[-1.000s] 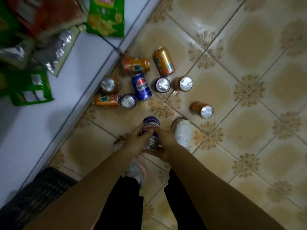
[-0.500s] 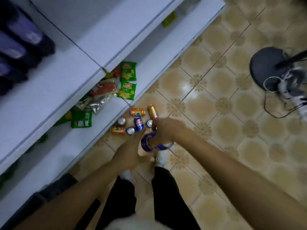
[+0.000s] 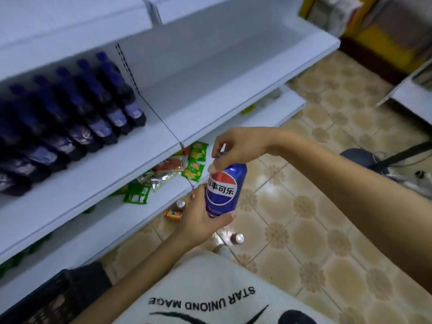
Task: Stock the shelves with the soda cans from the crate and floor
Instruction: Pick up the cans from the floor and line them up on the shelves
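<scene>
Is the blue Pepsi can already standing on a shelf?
No, the blue Pepsi can is in mid-air in front of the shelf, gripped at its base by the left hand and at its top by the right hand.

A can (image 3: 224, 191) sits upright between both hands, the right hand (image 3: 236, 149) on its top, the left hand (image 3: 203, 216) under its base. Left of it, bottles (image 3: 77, 118) line the middle shelf (image 3: 98, 181); snack packets (image 3: 173, 171) lie on the shelf below. More cans (image 3: 173, 214), apparently toppled, lie on the floor (image 3: 304, 206) beneath.
</scene>
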Demonstrator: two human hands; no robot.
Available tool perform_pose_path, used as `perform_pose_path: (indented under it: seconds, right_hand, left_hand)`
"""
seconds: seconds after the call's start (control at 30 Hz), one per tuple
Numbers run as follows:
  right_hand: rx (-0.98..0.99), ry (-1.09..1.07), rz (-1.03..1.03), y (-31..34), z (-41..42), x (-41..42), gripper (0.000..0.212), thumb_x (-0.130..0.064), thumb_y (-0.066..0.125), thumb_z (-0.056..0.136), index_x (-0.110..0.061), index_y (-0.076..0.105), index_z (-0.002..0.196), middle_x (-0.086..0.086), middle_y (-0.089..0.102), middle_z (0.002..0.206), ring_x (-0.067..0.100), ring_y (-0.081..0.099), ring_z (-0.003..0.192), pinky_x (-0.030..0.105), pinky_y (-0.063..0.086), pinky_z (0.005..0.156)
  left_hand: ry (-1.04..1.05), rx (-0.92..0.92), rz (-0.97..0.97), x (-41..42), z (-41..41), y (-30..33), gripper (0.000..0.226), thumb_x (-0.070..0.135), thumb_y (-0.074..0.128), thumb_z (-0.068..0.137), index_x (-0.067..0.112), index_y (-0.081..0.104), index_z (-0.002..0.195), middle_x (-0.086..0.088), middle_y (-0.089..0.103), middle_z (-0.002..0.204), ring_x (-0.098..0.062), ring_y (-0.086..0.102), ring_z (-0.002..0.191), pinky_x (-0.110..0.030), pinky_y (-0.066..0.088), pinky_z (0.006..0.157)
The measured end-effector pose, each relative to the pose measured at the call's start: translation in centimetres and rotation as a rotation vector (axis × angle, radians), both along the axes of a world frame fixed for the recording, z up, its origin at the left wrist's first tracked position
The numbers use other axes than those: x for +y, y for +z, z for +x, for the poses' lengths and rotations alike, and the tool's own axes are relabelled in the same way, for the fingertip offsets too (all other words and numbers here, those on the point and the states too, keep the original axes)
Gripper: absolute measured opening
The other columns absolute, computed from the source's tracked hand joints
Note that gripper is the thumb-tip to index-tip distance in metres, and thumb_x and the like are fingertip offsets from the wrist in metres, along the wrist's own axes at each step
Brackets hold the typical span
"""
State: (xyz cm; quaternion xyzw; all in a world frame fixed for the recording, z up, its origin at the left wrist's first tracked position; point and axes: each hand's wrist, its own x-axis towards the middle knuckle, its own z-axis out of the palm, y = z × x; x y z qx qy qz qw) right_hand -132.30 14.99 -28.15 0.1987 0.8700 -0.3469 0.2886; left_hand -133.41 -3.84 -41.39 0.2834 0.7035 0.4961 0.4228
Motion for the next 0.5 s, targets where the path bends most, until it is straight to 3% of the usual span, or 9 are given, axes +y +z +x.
perform_pose_path:
  seconds: [0.1, 0.27, 0.37, 0.43, 0.5]
  right_hand:
    - [0.175, -0.155, -0.052, 2.0, 0.7, 0.6, 0.043, -0.053, 0.067, 0.08, -0.021, 0.062, 0.107, -0.002, 0.068, 0.103, 0.014, 0.065, 0.094, 0.037, 0.055, 0.082]
    - [0.419, -0.412, -0.236, 3.0, 2.2, -0.1, 0.05, -0.057, 0.062, 0.08, -0.023, 0.058, 0.116, 0.0, 0.067, 0.109, 0.017, 0.067, 0.096, 0.036, 0.056, 0.084]
    - [0.52, -0.541, -0.421, 2.4, 2.9, -2.0, 0.071, -0.053, 0.069, 0.068, -0.024, 0.049, 0.129, 0.003, 0.063, 0.117, 0.018, 0.066, 0.099, 0.038, 0.057, 0.084]
    - [0.614, -0.605, -0.497, 1.7, 3.0, -3.2, 0.064, -0.038, 0.078, 0.071, -0.023, 0.05, 0.127, 0.003, 0.064, 0.113, 0.017, 0.067, 0.096, 0.035, 0.059, 0.078]
    - [0.697, -0.656, -0.535, 1.5, 3.1, -3.9, 0.054, -0.022, 0.08, 0.074, -0.021, 0.054, 0.121, 0.003, 0.067, 0.107, 0.017, 0.068, 0.092, 0.033, 0.059, 0.076]
  left_hand:
    - [0.082, -0.037, 0.043, 0.4, -0.2, 2.9, 0.058, 0.014, 0.082, 0.072, 0.025, 0.047, 0.117, 0.006, 0.066, 0.107, 0.001, 0.065, 0.088, -0.017, 0.053, 0.072]
    - [0.2, -0.008, 0.097, 0.2, -0.4, 6.7, 0.051, 0.022, 0.079, 0.075, 0.033, 0.049, 0.114, 0.009, 0.066, 0.104, 0.004, 0.065, 0.084, -0.012, 0.051, 0.065]
    - [0.353, 0.198, 0.076, 0.1, -0.1, 8.4, 0.059, 0.037, 0.083, 0.065, 0.036, 0.047, 0.112, 0.015, 0.064, 0.102, 0.003, 0.064, 0.083, -0.018, 0.052, 0.067]
    - [0.424, 0.406, 0.034, 0.2, 0.0, 9.1, 0.062, 0.042, 0.082, 0.061, 0.037, 0.045, 0.11, 0.016, 0.062, 0.102, -0.001, 0.062, 0.085, -0.026, 0.053, 0.071]
    - [0.406, 0.481, 0.016, 0.3, 0.1, 9.4, 0.069, 0.052, 0.08, 0.056, 0.038, 0.044, 0.114, 0.017, 0.06, 0.107, -0.004, 0.062, 0.09, -0.029, 0.055, 0.075]
